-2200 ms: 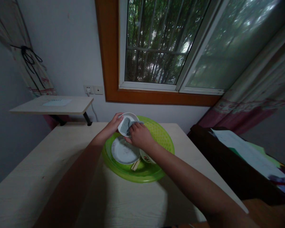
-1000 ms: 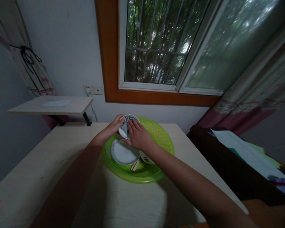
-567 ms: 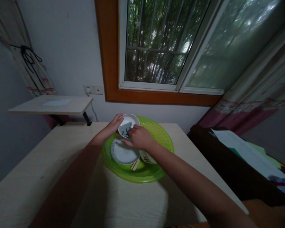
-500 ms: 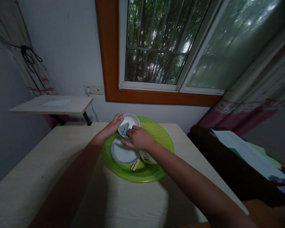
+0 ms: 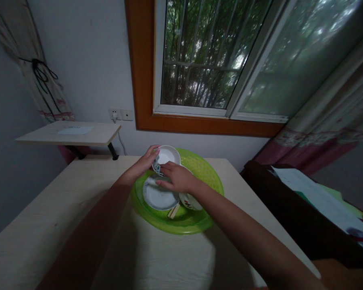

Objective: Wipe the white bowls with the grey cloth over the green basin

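Observation:
My left hand grips the rim of a small white bowl, tilted toward me above a green plastic basin. My right hand is closed on a grey cloth at the bowl's lower left edge. Inside the basin lie a white plate, a patterned bowl under my right wrist, and wooden chopsticks.
The basin rests on a pale wooden table. A small side table stands at the back left by the wall. A dark cabinet with papers sits to the right. Behind the basin is a window.
My right hand has drawn the cloth from the middle of the bowl down to its lower edge. The white inside of the bowl shows more now. The left hand stays on the rim.

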Available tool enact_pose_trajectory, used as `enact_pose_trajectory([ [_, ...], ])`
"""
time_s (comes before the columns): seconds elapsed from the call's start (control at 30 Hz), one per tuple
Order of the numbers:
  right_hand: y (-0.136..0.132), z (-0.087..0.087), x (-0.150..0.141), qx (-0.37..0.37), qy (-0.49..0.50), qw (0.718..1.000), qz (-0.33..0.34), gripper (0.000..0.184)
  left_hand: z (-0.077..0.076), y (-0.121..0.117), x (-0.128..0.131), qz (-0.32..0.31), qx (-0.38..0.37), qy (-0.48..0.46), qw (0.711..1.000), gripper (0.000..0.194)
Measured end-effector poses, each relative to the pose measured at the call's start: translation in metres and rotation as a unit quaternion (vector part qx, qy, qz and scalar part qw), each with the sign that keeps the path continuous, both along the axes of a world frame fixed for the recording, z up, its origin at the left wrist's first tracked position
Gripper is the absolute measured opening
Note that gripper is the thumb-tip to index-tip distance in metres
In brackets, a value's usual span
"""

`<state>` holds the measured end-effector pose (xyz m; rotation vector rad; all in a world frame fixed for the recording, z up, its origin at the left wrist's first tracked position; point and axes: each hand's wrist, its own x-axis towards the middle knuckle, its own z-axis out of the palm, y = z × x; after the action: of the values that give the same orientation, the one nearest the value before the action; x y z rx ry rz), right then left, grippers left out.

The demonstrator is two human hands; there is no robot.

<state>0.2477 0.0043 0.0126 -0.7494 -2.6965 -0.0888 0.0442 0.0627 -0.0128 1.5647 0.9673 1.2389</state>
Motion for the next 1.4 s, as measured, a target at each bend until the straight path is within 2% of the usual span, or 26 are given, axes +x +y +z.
enact_pose_trajectory([
  [0.2, -0.003, 0.013, 0.001, 0.063, -0.08, 0.99, -0.094, 0.059, 0.002, 0.0, 0.0, 0.004, -0.012, -0.006, 1.0, 0.053],
  [0.33, -0.001, 0.014, 0.004, 0.104, -0.075, 0.978, -0.164, 0.059, 0.005, -0.003, 0.0, -0.002, -0.016, -0.024, 1.0, 0.052],
  [0.43, -0.001, 0.014, 0.005, 0.132, -0.061, 0.972, -0.185, 0.056, 0.008, -0.006, 0.001, -0.007, -0.031, -0.043, 0.999, 0.051],
  [0.67, -0.003, 0.009, 0.002, 0.123, -0.057, 0.978, -0.158, 0.052, 0.009, -0.005, 0.001, 0.004, -0.035, -0.065, 0.997, 0.049],
  [0.83, -0.002, 0.006, 0.0, 0.096, -0.055, 0.991, -0.074, 0.049, 0.006, -0.004, 0.001, 0.013, -0.053, -0.037, 0.998, 0.053],
  [0.97, -0.001, 0.005, 0.0, 0.059, -0.029, 0.998, 0.006, 0.047, 0.002, 0.0, 0.0, 0.001, -0.022, -0.007, 1.0, 0.051],
  [1.07, 0.001, 0.001, 0.0, 0.037, 0.002, 0.999, 0.03, 0.05, -0.003, 0.003, 0.0, -0.013, -0.015, -0.002, 1.0, 0.05],
  [1.2, 0.003, -0.005, -0.003, 0.049, 0.003, 0.999, -0.001, 0.059, -0.003, 0.002, 0.0, -0.033, -0.021, 0.001, 0.999, 0.048],
  [1.4, -0.001, -0.002, -0.006, 0.108, -0.018, 0.988, -0.11, 0.072, 0.006, -0.009, 0.005, -0.071, -0.072, -0.057, 0.993, 0.05],
])
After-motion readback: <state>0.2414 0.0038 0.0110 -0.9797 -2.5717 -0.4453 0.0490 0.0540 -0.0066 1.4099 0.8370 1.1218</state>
